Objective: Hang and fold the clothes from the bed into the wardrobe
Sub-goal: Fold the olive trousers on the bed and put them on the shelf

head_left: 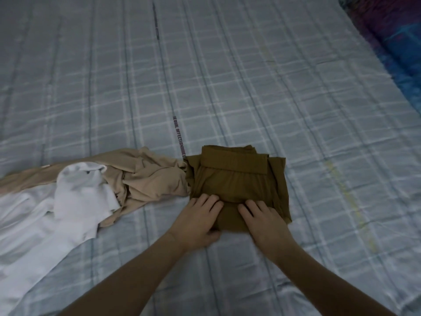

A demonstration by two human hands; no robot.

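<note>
An olive-brown garment (237, 179) lies folded into a rough square on the bed, its waistband toward the far side. My left hand (198, 220) grips its near left corner, fingers on top and thumb under the edge. My right hand (262, 220) rests on the near right part, fingers on top of the fabric. A crumpled beige garment (148, 176) touches the olive one's left side. A white garment (57, 215) sprawls over the beige one toward the lower left.
The bed sheet (227, 87) is pale blue with a white check pattern and a printed text strip. A dark blue and purple patterned cover or pillow (396, 35) lies along the far right edge.
</note>
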